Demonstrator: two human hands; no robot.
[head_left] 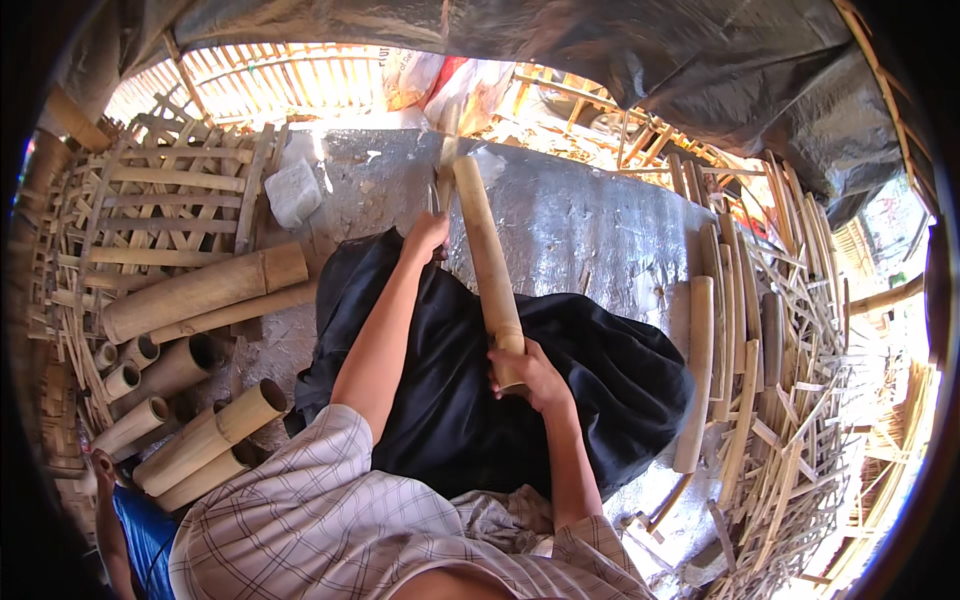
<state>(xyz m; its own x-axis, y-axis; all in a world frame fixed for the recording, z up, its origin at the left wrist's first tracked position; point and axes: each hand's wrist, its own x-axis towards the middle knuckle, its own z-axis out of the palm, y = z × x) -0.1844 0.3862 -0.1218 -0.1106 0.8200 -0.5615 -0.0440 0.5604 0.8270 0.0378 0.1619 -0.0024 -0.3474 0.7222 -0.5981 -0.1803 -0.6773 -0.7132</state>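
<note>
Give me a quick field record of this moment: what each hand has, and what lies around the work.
left hand: gripping a tool handle beside the top of the bamboo pole; blade mostly hidden
right hand: clasping the lower end of the bamboo pole
pole: tilted, over a black cloth
left side: cut bamboo tubes piled
right side: split bamboo strips
ground: grey sheet

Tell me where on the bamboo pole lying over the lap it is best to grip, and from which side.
Probably at the near end of the bamboo pole, from its right side, fingers wrapped around the round stem. The right hand already grips there. The far end meets a blade held by the left hand, so it should stay free.
</note>
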